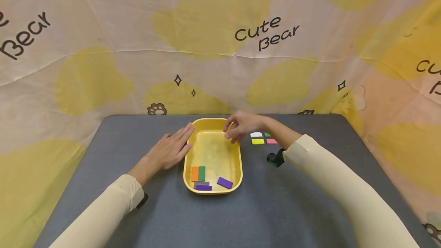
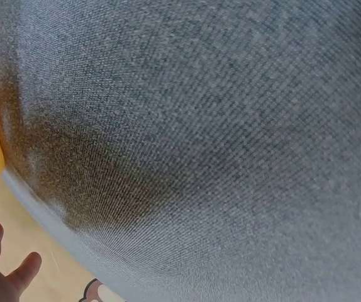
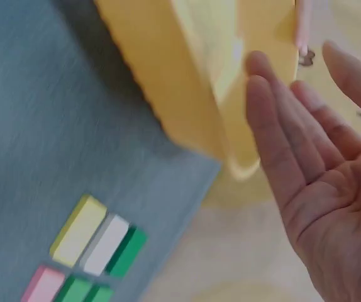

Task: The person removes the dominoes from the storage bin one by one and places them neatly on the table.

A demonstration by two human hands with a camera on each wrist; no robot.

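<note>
A yellow tray (image 1: 213, 148) with a raised rim stands on the grey table. My left hand (image 1: 170, 148) lies along its left side, straight fingertips right at the rim. Over the far right rim hovers my right hand (image 1: 242, 124); the right wrist view shows its fingers loosely bent, with nothing between them and the thumb. At the tray's near end lie an orange block (image 1: 195, 173) beside a green block (image 1: 201, 173), a dull brownish block (image 1: 201, 183), a purple block (image 1: 204, 188) and a second, slanted purple block (image 1: 225, 182).
Right of the tray, partly behind my right forearm, sit small blocks in rows: a yellow block (image 3: 78, 229), a white block (image 3: 105, 244), a pink block (image 3: 44, 284) and several green ones (image 3: 126, 251). A printed cloth (image 1: 206, 22) hangs behind the table's far edge.
</note>
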